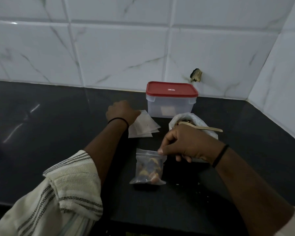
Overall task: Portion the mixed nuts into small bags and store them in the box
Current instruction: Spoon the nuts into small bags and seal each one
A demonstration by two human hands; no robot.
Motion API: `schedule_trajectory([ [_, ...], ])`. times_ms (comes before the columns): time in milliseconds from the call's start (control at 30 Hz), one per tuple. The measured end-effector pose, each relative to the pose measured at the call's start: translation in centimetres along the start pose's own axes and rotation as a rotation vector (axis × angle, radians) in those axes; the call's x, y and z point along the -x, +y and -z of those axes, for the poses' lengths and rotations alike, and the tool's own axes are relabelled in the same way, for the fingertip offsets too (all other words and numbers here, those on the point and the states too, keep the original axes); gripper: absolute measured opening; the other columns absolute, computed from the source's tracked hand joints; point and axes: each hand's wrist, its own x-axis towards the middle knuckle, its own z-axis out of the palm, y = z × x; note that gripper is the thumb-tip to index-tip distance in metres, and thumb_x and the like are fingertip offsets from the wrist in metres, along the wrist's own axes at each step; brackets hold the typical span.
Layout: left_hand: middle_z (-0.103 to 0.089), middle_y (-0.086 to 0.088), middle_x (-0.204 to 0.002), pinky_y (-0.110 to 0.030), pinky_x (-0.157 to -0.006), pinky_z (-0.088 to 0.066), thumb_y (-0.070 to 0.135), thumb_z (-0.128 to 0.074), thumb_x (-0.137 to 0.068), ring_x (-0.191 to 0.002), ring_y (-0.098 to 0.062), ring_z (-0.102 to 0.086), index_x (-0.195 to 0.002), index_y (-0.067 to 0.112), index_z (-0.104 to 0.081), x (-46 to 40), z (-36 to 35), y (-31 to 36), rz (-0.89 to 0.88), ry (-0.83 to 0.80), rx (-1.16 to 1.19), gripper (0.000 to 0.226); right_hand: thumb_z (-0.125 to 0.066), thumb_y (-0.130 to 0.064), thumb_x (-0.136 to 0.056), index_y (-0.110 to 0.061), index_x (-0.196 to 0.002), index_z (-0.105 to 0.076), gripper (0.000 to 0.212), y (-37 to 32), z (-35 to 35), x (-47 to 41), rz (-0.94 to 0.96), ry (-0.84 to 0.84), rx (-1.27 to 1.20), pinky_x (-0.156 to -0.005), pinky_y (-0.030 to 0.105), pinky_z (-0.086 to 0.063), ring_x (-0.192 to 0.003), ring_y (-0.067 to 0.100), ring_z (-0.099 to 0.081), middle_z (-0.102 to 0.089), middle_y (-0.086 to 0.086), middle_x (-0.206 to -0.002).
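On the dark tabletop (41,133), the left hand (121,111) rests on the empty bags (143,125); its fingers are hidden. The right hand (186,142) pinches the filled bag (148,167) by its top edge. Behind stand the lidded box (171,99) and nut sack (191,121). If the seal is unfinished, lifting could spill nuts.

The left hand (122,111) hides its own fingers from view.
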Motion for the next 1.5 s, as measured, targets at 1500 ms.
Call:
schedule_trajectory([
  [1500,-0.067,-0.006,-0.075,-0.035,-0.064,-0.053,0.032,-0.047,-0.095,-0.070,-0.015,-0.063,-0.083,0.003,-0.070,8.9,0.0,7.1,-0.880,0.177,0.779,0.039,-0.065,-0.028,-0.095,-0.012,-0.095,-0.070,0.017,1.3,1.8,-1.2,0.190,0.918,-0.403,-0.062,0.043,-0.063,-0.066,0.016,-0.073,-0.074,0.004,-0.080],
])
